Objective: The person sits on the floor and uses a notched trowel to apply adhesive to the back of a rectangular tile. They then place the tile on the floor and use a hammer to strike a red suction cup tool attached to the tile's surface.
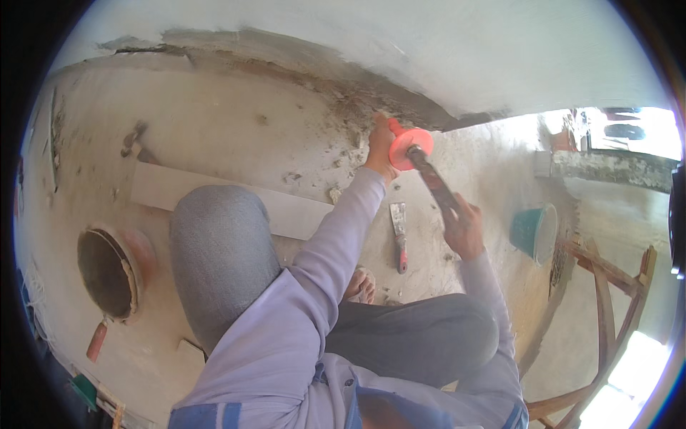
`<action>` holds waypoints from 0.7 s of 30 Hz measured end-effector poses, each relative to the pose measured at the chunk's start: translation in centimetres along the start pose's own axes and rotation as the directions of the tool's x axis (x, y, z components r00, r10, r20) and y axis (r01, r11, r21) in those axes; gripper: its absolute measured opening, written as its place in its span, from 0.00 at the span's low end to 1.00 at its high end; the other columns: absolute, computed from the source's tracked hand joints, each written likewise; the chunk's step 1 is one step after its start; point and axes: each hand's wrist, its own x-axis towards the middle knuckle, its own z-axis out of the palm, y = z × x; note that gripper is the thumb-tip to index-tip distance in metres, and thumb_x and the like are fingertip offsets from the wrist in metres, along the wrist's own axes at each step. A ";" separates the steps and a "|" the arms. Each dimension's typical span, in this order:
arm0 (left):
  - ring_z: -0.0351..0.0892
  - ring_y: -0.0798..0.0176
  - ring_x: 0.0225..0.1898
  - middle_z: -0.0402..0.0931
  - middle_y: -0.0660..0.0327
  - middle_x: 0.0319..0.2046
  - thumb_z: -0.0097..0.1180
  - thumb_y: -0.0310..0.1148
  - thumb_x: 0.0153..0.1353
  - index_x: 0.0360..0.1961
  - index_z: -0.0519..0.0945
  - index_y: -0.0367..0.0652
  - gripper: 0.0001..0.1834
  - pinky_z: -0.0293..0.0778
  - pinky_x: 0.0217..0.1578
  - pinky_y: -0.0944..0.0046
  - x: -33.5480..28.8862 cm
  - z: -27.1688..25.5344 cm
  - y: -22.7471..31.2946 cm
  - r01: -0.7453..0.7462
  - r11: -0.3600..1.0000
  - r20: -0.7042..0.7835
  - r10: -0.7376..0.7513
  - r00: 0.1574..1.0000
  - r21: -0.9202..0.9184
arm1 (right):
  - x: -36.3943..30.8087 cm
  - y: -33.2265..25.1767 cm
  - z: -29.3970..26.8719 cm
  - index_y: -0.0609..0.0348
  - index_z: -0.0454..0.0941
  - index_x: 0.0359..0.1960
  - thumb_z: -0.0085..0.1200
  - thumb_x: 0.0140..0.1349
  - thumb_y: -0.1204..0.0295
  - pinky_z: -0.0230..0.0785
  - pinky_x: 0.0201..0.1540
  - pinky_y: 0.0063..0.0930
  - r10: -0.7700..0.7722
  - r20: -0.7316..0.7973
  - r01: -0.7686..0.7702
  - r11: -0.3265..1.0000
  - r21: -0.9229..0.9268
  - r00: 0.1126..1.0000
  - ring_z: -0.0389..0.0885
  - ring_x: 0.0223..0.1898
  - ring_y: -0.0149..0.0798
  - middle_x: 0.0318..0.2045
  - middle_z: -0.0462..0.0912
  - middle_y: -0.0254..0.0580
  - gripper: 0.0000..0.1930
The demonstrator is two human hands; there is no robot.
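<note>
My left hand (381, 146) is closed around the grip of a chisel with a round red-orange hand guard (407, 150), held at the foot of the wall. Its tip is hidden beyond my hand. In my right hand (466, 230) is a dark, stout bar (434, 182); its far end meets the middle of the guard, and whether it has a hammer head cannot be made out. Between my forearms, a scraper (399, 237) with a red and black handle lies on the floor. A long pale board (300, 214) rests beside my left knee.
A bucket (136, 268) stands at the left, near a red-handled tool (97, 341). A hammer (139, 143) lies beyond the board. At right are a teal bucket (527, 232) and a wooden frame (606, 300). Rubble (293, 176) dots the floor along the rough wall base (343, 82).
</note>
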 end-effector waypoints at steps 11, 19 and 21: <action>0.75 0.58 0.36 0.66 0.62 0.32 0.35 0.59 0.66 0.37 0.67 0.45 0.25 0.79 0.39 0.50 1.3 -1.4 -0.1 -0.056 0.993 0.041 0.052 0.998 0.102 | 0.2 0.5 0.6 0.65 0.75 0.42 0.52 0.57 0.66 0.63 0.24 0.34 -0.065 -0.152 0.083 0.990 0.114 0.986 0.71 0.21 0.44 0.20 0.73 0.42 0.16; 0.75 0.60 0.38 0.66 0.62 0.32 0.36 0.50 0.68 0.37 0.66 0.44 0.19 0.76 0.41 0.58 1.9 -5.3 -0.1 -0.577 0.131 0.531 0.268 0.804 0.806 | -1.4 0.8 2.4 0.64 0.73 0.31 0.45 0.63 0.62 0.58 0.24 0.28 0.126 -0.130 -0.108 0.985 0.138 0.984 0.66 0.21 0.34 0.20 0.68 0.35 0.15; 0.73 0.62 0.36 0.67 0.63 0.34 0.38 0.50 0.67 0.36 0.67 0.44 0.18 0.75 0.37 0.59 2.4 -4.7 0.3 -0.314 0.886 0.010 0.331 0.944 0.340 | -3.7 -0.3 2.1 0.61 0.70 0.25 0.38 0.64 0.51 0.53 0.20 0.25 0.278 -0.108 -0.230 0.916 0.329 0.955 0.63 0.18 0.30 0.16 0.65 0.31 0.23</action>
